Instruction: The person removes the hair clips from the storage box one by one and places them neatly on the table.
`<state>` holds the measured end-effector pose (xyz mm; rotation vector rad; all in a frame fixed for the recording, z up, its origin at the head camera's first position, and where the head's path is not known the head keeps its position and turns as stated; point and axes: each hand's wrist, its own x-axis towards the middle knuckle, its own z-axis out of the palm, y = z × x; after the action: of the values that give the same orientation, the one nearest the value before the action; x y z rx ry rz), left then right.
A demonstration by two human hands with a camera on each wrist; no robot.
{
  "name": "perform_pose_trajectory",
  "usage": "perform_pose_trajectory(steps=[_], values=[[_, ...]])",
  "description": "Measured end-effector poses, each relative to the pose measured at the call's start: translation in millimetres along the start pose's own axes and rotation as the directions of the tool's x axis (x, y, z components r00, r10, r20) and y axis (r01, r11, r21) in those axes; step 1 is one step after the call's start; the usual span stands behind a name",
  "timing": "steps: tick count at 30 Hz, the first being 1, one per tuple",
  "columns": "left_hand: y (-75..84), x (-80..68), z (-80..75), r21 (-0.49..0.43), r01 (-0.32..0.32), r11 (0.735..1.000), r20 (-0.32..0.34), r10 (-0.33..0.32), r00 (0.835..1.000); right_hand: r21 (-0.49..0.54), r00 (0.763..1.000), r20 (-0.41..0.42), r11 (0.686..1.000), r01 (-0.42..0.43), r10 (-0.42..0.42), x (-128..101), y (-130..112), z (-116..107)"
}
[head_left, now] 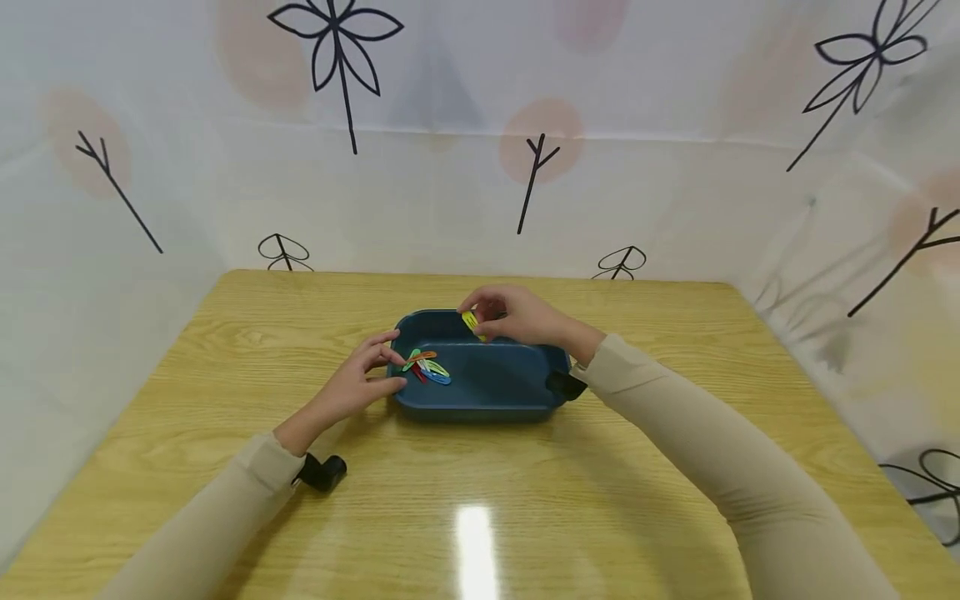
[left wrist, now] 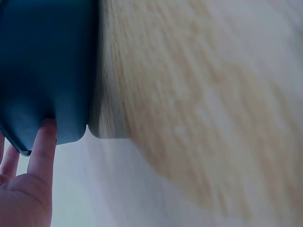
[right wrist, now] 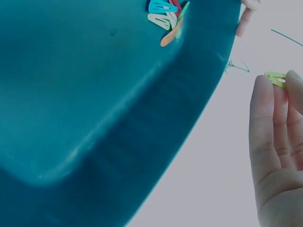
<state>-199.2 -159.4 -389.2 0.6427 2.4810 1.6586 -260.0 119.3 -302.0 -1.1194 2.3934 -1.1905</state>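
Observation:
A yellow snap hair clip (head_left: pixel 471 322) is pinched between the thumb and fingertips of my right hand (head_left: pixel 517 315), raised over the far rim of a dark blue plastic basin (head_left: pixel 495 412). The right wrist view shows the yellow clip (right wrist: pixel 275 79) at the fingertips. My left hand (head_left: pixel 358 379) is at the basin's left end with its fingers spread. In the left wrist view one extended finger (left wrist: pixel 43 149) touches the basin's wall (left wrist: pixel 52 71). Close to these fingers, several snap hair clips (head_left: pixel 427 367) in orange, green, red, blue and pale colours lie piled inside the basin.
The basin stands on a wood-grain table (head_left: pixel 405 500). A white cloth with plant drawings (head_left: pixel 450 192) hangs behind and at both sides. Black wrist cameras sit below the left cuff (head_left: pixel 322 473) and by the right cuff (head_left: pixel 566 386), the latter overlapping the basin's right end.

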Motion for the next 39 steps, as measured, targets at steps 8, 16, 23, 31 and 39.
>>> perform_pose_trajectory(steps=[8, 16, 23, 31, 39], values=[[-3.2, -4.4, -2.7, 0.003, -0.005, 1.0, -0.003, 0.005, 1.0, 0.032, 0.997, -0.07, 0.999, 0.016, -0.014, -16, 2, -4], [-1.7, -6.1, -3.0, 0.001, 0.0, 1.0, -0.01, 0.0, 1.0, -0.008, 0.991, -0.132, 1.0, -0.008, 0.007, -35, 13, -12], [0.1, -5.5, -0.7, -0.002, 0.002, 1.0, -0.007, -0.002, 1.0, 0.03, 0.979, -0.195, 0.998, -0.052, 0.057, -55, 22, -17], [-0.3, -4.2, 0.3, 0.004, 0.004, 1.0, -0.01, -0.004, 1.0, 0.075, 0.948, -0.295, 0.992, -0.106, 0.123, -76, 35, -23], [-1.3, -6.9, 4.5, -0.007, -0.007, 1.0, -0.014, 0.007, 1.0, 0.084, 0.927, -0.338, 0.987, -0.139, 0.159, -98, 50, -25]])
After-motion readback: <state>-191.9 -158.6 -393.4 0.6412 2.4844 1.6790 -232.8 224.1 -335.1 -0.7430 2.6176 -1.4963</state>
